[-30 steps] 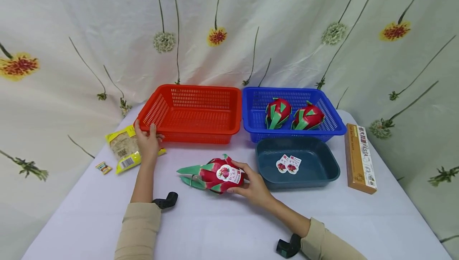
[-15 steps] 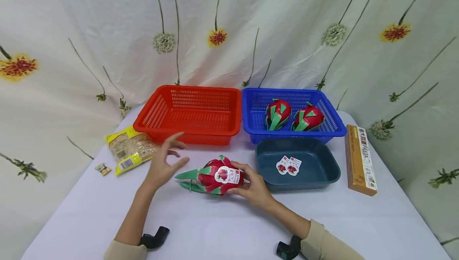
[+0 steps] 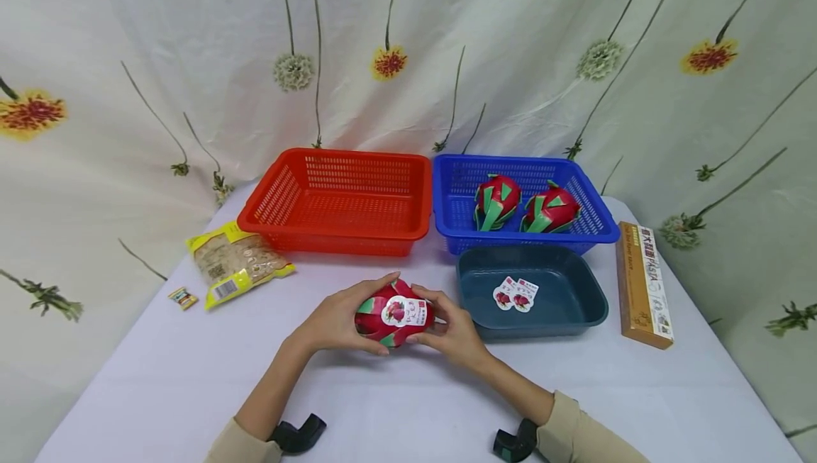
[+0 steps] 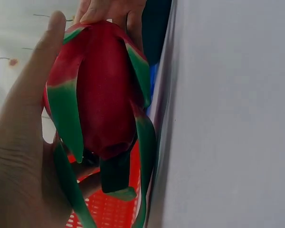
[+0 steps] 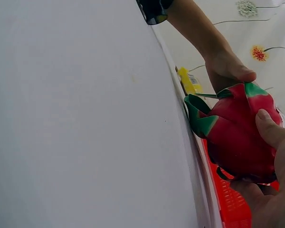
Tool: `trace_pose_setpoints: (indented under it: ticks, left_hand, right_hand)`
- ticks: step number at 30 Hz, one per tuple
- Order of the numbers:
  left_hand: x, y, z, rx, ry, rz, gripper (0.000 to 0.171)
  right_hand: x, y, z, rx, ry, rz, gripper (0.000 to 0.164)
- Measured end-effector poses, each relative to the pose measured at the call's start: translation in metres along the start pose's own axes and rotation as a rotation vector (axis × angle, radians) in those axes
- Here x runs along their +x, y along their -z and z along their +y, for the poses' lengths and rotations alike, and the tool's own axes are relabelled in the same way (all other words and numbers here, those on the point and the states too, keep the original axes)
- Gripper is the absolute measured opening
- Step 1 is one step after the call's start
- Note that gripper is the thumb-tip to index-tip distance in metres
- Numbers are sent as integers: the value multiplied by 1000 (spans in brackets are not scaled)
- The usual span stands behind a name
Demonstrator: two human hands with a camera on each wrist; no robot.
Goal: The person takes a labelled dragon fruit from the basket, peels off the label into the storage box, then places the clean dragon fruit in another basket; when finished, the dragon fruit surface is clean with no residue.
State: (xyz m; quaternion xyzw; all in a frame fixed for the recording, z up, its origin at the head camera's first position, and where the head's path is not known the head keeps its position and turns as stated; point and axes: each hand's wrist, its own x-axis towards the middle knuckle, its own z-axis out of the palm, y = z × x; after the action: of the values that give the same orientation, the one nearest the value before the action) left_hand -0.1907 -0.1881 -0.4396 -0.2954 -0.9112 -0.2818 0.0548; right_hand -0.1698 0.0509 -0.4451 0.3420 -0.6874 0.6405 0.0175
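A red dragon fruit with green leaf tips lies on its side between both hands, a white label on its upward side. My left hand curls round its leafy left end, thumb on the near side and fingers on the far side. The right hand grips the opposite end. In the left wrist view, long green leaves hang from the dragon fruit toward the left palm. The right wrist view shows the right thumb pressed against the red skin.
A red basket stands behind the hands. Beside it, a blue basket holds two dragon fruits. A dark teal tray contains labels. A yellow bag, a small packet and a pasta box lie around.
My left hand has left the red basket's near-left corner, come down and right, and taken hold of the dragon fruit's leafy end. The right hand has kept its grip almost unmoved.
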Motion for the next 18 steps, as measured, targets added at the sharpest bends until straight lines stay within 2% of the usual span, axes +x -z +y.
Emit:
trace_pose_setpoints:
  ticks: [6,9,13,16,18]
  left_hand:
    - [-1,-6,-4,29,-69,106,98]
    - [-3,-6,-6,42,-117,171,96]
    - [-4,-3,-4,71,-193,270,94]
    - [-4,-1,-2,94,-239,329,93]
    - [-4,0,-1,114,-257,354,93]
  right_hand:
    - [1,0,-6,-61,0,-22,67]
    - [3,-1,-14,-142,52,-11,67]
    - [5,-1,-27,-245,151,136,59]
    - [4,0,-33,-269,159,245,50]
    - [4,1,-35,-255,133,260,44]
